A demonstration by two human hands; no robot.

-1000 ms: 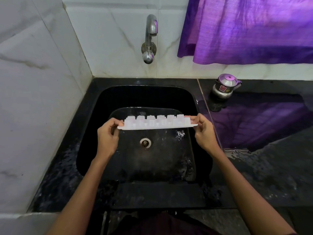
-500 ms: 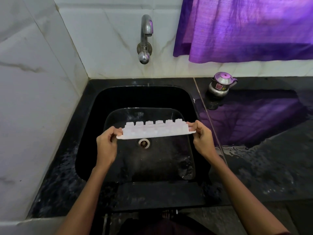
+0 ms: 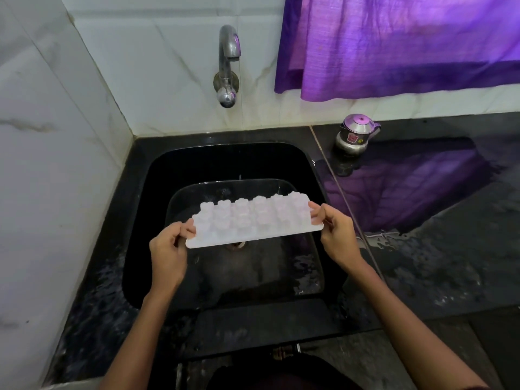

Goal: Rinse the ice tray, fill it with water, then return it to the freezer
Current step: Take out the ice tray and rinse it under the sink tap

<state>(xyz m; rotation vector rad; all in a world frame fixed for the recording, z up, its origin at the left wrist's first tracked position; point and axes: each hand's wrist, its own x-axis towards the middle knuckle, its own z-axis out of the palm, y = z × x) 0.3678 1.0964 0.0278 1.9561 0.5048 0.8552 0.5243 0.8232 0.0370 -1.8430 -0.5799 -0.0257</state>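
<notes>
The ice tray (image 3: 254, 222) is held in the air over the black sink (image 3: 174, 175), above the drain, which peeks out under its near edge. It is upside down: the bumps of the cube moulds face up and toward the camera, and the tray slopes so that its right end sits higher than its left. The left hand (image 3: 168, 250) is curled shut on the left short end, thumb on top and fingers beneath. The right hand (image 3: 336, 235) pinches the right short end between thumb and fingertips. No water is running from the tap (image 3: 228, 66) on the back wall, and the tray sits forward of the spout, not beneath it.

The tray looks thin and flexible, so a twist between the two hands could spring one end out of a pinch grip, most likely the right, and drop it into the basin. The table (image 3: 436, 263) to the right of the sink is wet near the sink's edge, and wet fingers would make that slip easier. With the moulds inverted, water would only run off the back; it needs turning over before filling. Opening the tap means freeing one hand, leaving a floppy tray hanging from one end. A small steel pot (image 3: 356, 133) stands at the table's back edge, well clear of the hands.
</notes>
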